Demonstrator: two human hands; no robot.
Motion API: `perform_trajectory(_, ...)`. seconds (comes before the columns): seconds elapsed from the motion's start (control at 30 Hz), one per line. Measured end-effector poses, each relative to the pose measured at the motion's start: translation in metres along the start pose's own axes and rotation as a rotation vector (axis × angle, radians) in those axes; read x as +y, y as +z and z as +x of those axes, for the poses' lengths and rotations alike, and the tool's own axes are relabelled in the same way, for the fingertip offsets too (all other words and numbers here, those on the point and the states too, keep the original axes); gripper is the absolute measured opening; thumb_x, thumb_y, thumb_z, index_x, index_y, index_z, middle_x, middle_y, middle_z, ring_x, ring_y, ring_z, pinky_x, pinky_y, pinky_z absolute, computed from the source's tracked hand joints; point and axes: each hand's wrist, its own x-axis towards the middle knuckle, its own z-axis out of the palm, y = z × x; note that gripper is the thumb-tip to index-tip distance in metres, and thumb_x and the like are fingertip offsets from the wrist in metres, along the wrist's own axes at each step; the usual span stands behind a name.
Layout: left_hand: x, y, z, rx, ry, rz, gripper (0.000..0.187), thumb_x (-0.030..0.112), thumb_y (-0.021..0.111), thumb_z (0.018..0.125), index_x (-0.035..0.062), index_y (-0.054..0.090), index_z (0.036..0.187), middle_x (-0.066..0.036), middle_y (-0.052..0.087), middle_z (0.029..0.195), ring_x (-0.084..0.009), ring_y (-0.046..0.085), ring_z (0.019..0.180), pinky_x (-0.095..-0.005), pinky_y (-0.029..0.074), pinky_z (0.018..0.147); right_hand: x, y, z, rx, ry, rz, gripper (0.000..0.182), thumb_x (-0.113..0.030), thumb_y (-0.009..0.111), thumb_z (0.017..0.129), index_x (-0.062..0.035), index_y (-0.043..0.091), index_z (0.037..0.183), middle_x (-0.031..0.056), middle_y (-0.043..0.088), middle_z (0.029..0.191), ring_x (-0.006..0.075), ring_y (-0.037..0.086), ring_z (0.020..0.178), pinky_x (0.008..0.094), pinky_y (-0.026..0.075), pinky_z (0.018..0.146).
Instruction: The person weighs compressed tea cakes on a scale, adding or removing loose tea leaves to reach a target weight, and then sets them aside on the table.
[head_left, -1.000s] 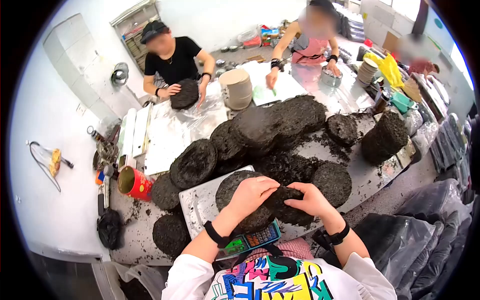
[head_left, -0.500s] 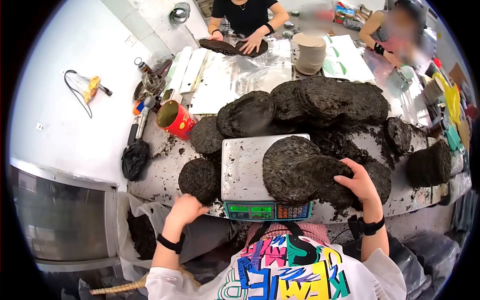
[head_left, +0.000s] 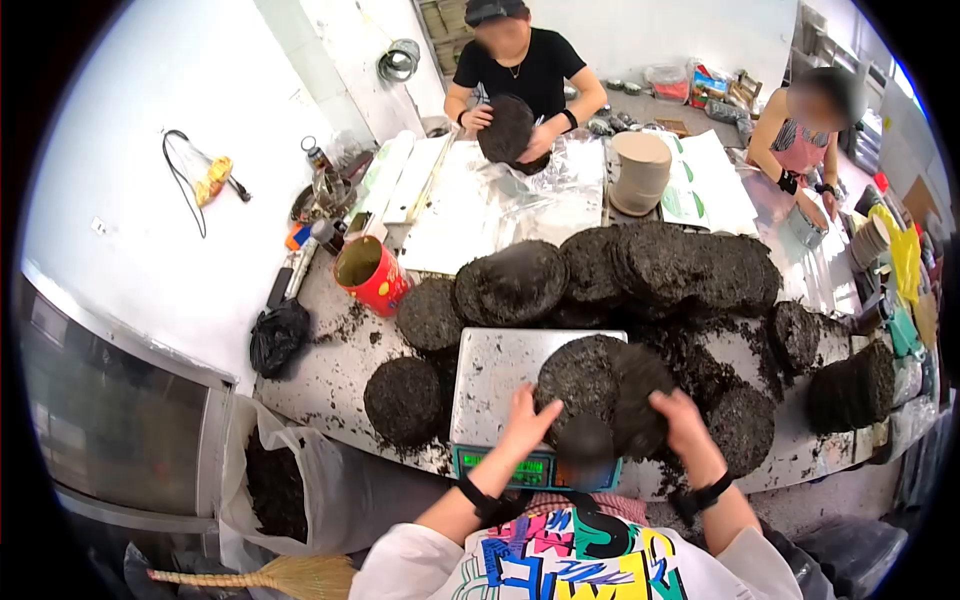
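A digital scale point(head_left: 485, 395) with a steel plate and a lit green display stands before me. On its plate lies a dark round cake point(head_left: 575, 375) that looks like pressed dried seaweed. My right hand point(head_left: 688, 428) grips the right edge of a second, motion-blurred seaweed cake point(head_left: 643, 398), which overlaps the first. My left hand point(head_left: 525, 420) is over the plate, thumb and fingers apart, close to the left edge of the first cake. A smeared dark round patch point(head_left: 583, 443) partly covers the scale's front; I cannot make out what it is.
Stacked dark cakes point(head_left: 690, 265) line the back of the scale. Single cakes lie left point(head_left: 402, 400) and right point(head_left: 740, 428). A red tin point(head_left: 375, 280) and white bucket point(head_left: 640, 175) stand beyond. Two co-workers sit across; an open sack point(head_left: 330, 500) stands lower left.
My left hand has moved right, from beside the left cake to over the scale. My right hand and its cake shifted slightly left. The view tilted up; one co-worker now holds a dark disc raised.
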Motion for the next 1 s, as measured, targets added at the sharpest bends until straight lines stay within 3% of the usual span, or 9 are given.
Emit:
perform_trajectory(0.2,0.028,-0.056,0.045,-0.111,-0.382,-0.975,0.065,0.004,0.069,0.075,-0.0015,0.035,0.130,-0.014,0.052,0.118,-0.0242,0.052,0.106,-0.0389,0.044,0.091,-0.014,0.047,-0.002,0.014,-0.048,0.400,0.033,-0.012,0.058,0.087,0.0003,0.052,0.117,0.0088,0.060,0.110,0.0203,0.059,0.095,0.0336,0.048,0.084)
perform_trajectory(0.3,-0.047,-0.123,0.105,0.015,-0.198,-0.995,0.038,0.009,0.061,0.078,0.0021,0.053,0.115,-0.010,0.057,0.112,-0.0257,0.056,0.101,-0.0438,0.046,0.090,-0.004,0.009,0.015,0.319,-0.324,0.404,0.044,-0.018,0.062,0.084,0.0033,0.048,0.121,0.0117,0.060,0.112,0.0239,0.057,0.103,0.0369,0.044,0.091)
perform_trajectory(0.4,-0.049,-0.188,0.155,0.096,-0.279,-1.339,0.037,0.017,0.056,0.087,0.0010,0.051,0.120,-0.013,0.054,0.122,-0.0308,0.053,0.110,-0.0480,0.042,0.096,0.005,-0.041,0.009,0.761,-0.405,-0.295,0.042,-0.024,0.067,0.082,0.0066,0.055,0.108,0.0105,0.063,0.104,0.0215,0.060,0.092,0.0327,0.047,0.081)
perform_trajectory(0.43,-0.070,-0.204,0.178,0.194,-0.278,-1.287,0.041,0.021,0.057,0.088,-0.0003,0.050,0.121,-0.013,0.051,0.127,-0.0308,0.050,0.114,-0.0477,0.040,0.098,0.065,-0.110,0.034,0.736,-0.286,-0.507,0.048,-0.030,0.068,0.081,0.0064,0.055,0.109,0.0140,0.063,0.104,0.0254,0.059,0.096,0.0360,0.046,0.083)
perform_trajectory(0.5,-0.108,-0.217,0.214,0.341,-0.330,-1.201,0.043,0.023,0.058,0.088,-0.0027,0.050,0.122,-0.014,0.050,0.128,-0.0301,0.048,0.116,-0.0460,0.038,0.100,0.049,-0.082,0.002,0.602,-0.093,-0.923,0.047,-0.030,0.069,0.079,0.0026,0.056,0.111,0.0151,0.060,0.107,0.0287,0.057,0.101,0.0396,0.043,0.088)
perform_trajectory(0.63,-0.193,-0.201,0.255,0.372,-0.446,-1.132,0.047,0.027,0.059,0.087,-0.0007,0.048,0.124,-0.014,0.049,0.128,-0.0298,0.045,0.117,-0.0461,0.037,0.099,0.052,-0.102,-0.008,0.862,-0.513,-1.293,0.017,-0.018,0.068,0.071,-0.0094,0.067,0.086,0.0093,0.062,0.093,0.0295,0.056,0.096,0.0409,0.044,0.083)
perform_trajectory(0.73,-0.231,-0.185,0.257,0.394,-0.575,-0.973,0.054,0.031,0.062,0.084,0.0071,0.045,0.129,-0.015,0.049,0.128,-0.0315,0.045,0.117,-0.0501,0.036,0.098,0.014,-0.141,0.000,0.915,-0.461,-1.533,0.007,-0.015,0.065,0.071,-0.0122,0.066,0.077,0.0059,0.063,0.087,0.0270,0.057,0.089,0.0404,0.043,0.076)
perform_trajectory(0.9,-0.161,-0.187,0.221,0.590,-0.699,-0.370,0.069,0.038,0.060,0.085,0.0063,0.029,0.138,-0.013,0.031,0.142,-0.0297,0.031,0.129,-0.0478,0.028,0.103,-0.035,-0.197,0.050,0.776,-0.069,-1.889,0.008,-0.017,0.061,0.073,-0.0161,0.068,0.075,0.0048,0.064,0.078,0.0275,0.059,0.083,0.0421,0.042,0.078)
perform_trajectory(1.0,-0.163,-0.210,0.179,0.493,-0.468,-0.357,0.058,0.030,0.055,0.089,0.0082,0.031,0.137,-0.013,0.032,0.142,-0.0262,0.031,0.130,-0.0448,0.028,0.103,-0.019,-0.236,0.100,0.652,0.154,-2.009,0.010,-0.018,0.059,0.074,-0.0161,0.069,0.075,0.0053,0.066,0.080,0.0273,0.061,0.085,0.0428,0.042,0.078)
